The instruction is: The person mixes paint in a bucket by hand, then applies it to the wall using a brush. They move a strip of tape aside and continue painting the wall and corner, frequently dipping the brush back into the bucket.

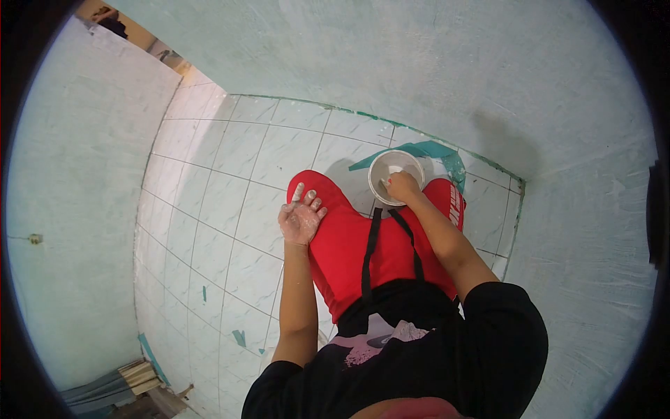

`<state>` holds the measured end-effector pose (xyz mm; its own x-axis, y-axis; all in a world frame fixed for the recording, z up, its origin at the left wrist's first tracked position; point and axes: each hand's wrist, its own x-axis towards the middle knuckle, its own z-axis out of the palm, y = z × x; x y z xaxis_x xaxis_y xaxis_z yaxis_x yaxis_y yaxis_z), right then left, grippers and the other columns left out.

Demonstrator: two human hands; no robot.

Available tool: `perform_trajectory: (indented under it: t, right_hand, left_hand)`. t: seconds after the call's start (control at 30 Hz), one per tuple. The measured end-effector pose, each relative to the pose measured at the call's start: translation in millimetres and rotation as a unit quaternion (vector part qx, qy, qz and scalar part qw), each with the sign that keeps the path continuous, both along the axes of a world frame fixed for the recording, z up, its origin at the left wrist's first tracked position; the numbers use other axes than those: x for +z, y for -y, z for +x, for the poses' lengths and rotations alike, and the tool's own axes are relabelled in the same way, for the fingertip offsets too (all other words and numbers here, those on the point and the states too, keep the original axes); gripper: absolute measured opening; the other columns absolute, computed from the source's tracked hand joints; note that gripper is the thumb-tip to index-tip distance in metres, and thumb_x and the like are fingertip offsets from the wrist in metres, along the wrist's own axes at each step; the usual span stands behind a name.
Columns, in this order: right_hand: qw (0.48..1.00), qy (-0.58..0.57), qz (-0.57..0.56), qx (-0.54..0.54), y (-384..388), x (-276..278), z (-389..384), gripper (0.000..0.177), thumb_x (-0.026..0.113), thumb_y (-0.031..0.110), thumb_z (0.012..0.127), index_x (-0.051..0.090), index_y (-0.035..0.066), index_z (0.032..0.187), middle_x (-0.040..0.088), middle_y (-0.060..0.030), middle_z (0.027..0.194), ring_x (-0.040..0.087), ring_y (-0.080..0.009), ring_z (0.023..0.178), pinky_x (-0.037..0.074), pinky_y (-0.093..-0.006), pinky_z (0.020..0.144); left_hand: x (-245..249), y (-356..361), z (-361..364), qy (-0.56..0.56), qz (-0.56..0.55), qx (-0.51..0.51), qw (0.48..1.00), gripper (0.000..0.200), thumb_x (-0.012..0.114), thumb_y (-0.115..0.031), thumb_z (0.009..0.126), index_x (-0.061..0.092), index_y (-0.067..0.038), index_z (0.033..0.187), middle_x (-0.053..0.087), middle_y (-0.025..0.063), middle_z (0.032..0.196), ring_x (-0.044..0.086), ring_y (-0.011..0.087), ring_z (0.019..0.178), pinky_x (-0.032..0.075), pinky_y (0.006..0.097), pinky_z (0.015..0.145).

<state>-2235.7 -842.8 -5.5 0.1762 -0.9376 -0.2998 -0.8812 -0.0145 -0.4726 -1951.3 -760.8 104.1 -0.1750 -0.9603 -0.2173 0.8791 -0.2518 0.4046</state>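
My left hand [302, 218] rests palm up above the red trousers [363, 244] at the knee, its fingers apart and coated with whitish powder or paste. It holds nothing. A white bucket [375, 179] stands on the tiles in front of my knees. My right hand [403, 187] reaches over the bucket's near right rim with its fingers closed, and what they hold, if anything, is too small to make out. Some white material [395, 170] shows inside the bucket. Teal sheet material [436, 150] lies on the floor behind and right of the bucket.
Pale green walls [391, 56] rise ahead and to the right, another wall [84, 160] on the left. Teal scraps [239, 338] lie on the tiled floor [265, 202]. A doorway opens at the upper left. Folded cloth or boards [139, 377] lie at the lower left.
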Motion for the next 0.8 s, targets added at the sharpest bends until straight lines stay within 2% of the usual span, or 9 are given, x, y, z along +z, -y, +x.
perform_trajectory:
  t: [0.1, 0.2, 0.27, 0.5, 0.57, 0.67, 0.8]
  right_hand:
    - [1.0, 0.003, -0.025, 0.003, 1, -10, -2, 0.025, 0.056, 0.023, 0.075, 0.067, 0.002, 0.083, 0.064, -0.0216, 0.087, 0.062, -0.0369, 0.083, 0.049, -0.0438, 0.076]
    - [0.997, 0.045, -0.04, 0.05, 1, -11, -6, 0.025, 0.056, 0.023, 0.075, 0.067, 0.002, 0.082, 0.064, -0.022, 0.084, 0.063, -0.0365, 0.082, 0.05, -0.0434, 0.076]
    - [1.0, 0.02, -0.021, 0.011, 1, -13, -4, 0.026, 0.057, 0.024, 0.075, 0.067, 0.002, 0.081, 0.065, -0.022, 0.084, 0.063, -0.0363, 0.081, 0.05, -0.0428, 0.076]
    - [0.999, 0.04, -0.03, 0.01, 2, -7, -5, 0.025, 0.058, 0.023, 0.074, 0.067, 0.001, 0.082, 0.065, -0.0219, 0.086, 0.063, -0.0356, 0.083, 0.05, -0.0414, 0.078]
    - [0.999, 0.027, 0.006, -0.03, 2, -9, -2, 0.024, 0.058, 0.023, 0.074, 0.067, 0.002, 0.082, 0.064, -0.0223, 0.087, 0.063, -0.0353, 0.084, 0.05, -0.0411, 0.078]
    - [0.997, 0.083, 0.002, 0.008, 6, -22, -10, 0.024, 0.059, 0.024, 0.075, 0.067, 0.002, 0.081, 0.064, -0.0217, 0.087, 0.063, -0.0357, 0.084, 0.049, -0.0415, 0.078]
    - [0.998, 0.049, -0.024, 0.015, 10, -29, -14, 0.023, 0.059, 0.023, 0.076, 0.067, 0.003, 0.085, 0.064, -0.0208, 0.088, 0.062, -0.0358, 0.085, 0.049, -0.0426, 0.077]
  left_hand:
    - [-1, 0, 0, 0.009, 0.01, 0.005, 1.0, 0.048, 0.049, -0.03, 0.075, 0.046, -0.012, 0.119, 0.053, 0.0106, 0.102, 0.048, 0.0244, 0.083, 0.04, 0.0391, 0.07]
    - [-1, 0, 0, 0.012, 0.006, 0.009, 1.0, 0.048, 0.049, -0.03, 0.075, 0.046, -0.012, 0.12, 0.053, 0.0104, 0.101, 0.048, 0.0242, 0.082, 0.039, 0.0388, 0.07]
    - [0, 0, 0, 0.002, 0.005, 0.004, 1.0, 0.048, 0.049, -0.03, 0.075, 0.046, -0.012, 0.119, 0.052, 0.0104, 0.101, 0.048, 0.0241, 0.082, 0.039, 0.0387, 0.07]
    - [1, 0, 0, 0.006, 0.0, 0.002, 1.0, 0.048, 0.05, -0.029, 0.074, 0.045, -0.012, 0.119, 0.054, 0.0111, 0.101, 0.049, 0.0245, 0.083, 0.04, 0.039, 0.071]
    - [1, 0, -1, 0.011, 0.011, 0.007, 1.0, 0.048, 0.05, -0.029, 0.074, 0.045, -0.012, 0.119, 0.054, 0.011, 0.101, 0.049, 0.0245, 0.083, 0.04, 0.039, 0.071]
    - [2, -1, -2, 0.018, 0.012, 0.011, 1.0, 0.048, 0.05, -0.029, 0.074, 0.045, -0.012, 0.119, 0.054, 0.0107, 0.101, 0.049, 0.0244, 0.082, 0.04, 0.0391, 0.071]
    - [0, 0, 0, 0.006, 0.001, 0.001, 1.0, 0.048, 0.05, -0.029, 0.074, 0.046, -0.012, 0.118, 0.054, 0.0105, 0.101, 0.049, 0.0244, 0.082, 0.04, 0.0391, 0.071]
